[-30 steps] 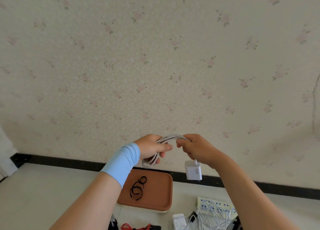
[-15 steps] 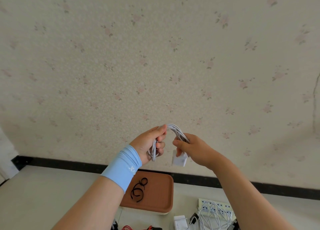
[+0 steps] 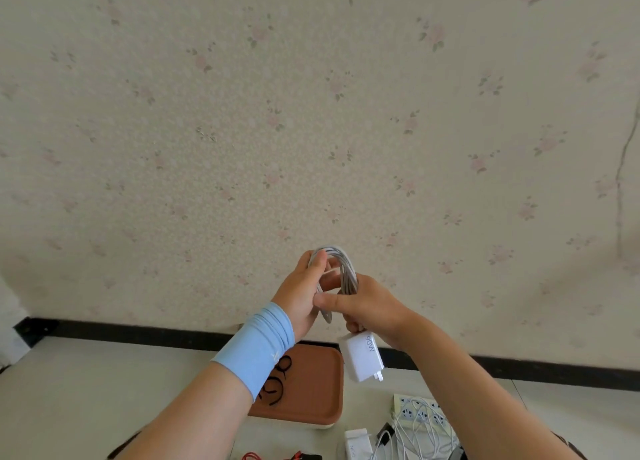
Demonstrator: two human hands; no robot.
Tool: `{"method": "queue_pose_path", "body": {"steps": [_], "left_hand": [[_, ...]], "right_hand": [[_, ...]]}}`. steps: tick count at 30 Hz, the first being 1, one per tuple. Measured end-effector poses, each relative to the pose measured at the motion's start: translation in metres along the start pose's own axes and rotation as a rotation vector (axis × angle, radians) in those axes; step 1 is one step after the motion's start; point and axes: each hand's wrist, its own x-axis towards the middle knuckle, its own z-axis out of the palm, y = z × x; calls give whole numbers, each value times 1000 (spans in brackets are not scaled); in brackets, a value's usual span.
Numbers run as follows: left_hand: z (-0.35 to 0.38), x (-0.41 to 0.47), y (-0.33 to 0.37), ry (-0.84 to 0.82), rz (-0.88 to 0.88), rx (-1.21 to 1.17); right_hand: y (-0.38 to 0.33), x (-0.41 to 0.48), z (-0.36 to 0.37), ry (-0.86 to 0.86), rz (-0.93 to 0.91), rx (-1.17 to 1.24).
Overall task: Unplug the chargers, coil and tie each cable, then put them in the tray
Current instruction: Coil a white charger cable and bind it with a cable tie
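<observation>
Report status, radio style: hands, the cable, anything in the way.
Left hand and right hand both grip the white cable coil. Charger hangs below the right hand, no tie visible. Tray below holds black ties; path unobstructed.

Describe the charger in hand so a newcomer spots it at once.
Find the brown tray by the black baseboard. At its right corner, in the air, a white charger hangs by its cable under the right hand. Unlike the lower charger lying by the power strip, it reads 90W.
</observation>
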Motion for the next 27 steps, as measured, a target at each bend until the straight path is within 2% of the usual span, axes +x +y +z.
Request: {"method": "queue_pose_path", "body": {"steps": [6, 11, 12, 17, 21, 24, 27], "left_hand": [[2, -4, -3, -92, -148, 69], [-11, -2, -2, -172, -155, 536], [-12, -1, 1, -163, -144, 560], [-2, 0, 2, -44, -28, 147], [1, 3, -1, 104, 55, 168], [2, 5, 0, 112, 74, 217], [6, 1, 4, 77, 120, 80]], "right_hand": [[1, -4, -9, -40, 58, -96], [2, -5, -13, -7, 138, -247], [3, -5, -14, -22, 136, -265], [-2, -6, -4, -87, 101, -356], [-2, -1, 1, -71, 99, -330], [2, 2, 3, -68, 129, -305], [-3, 1, -2, -84, 151, -224]]}}
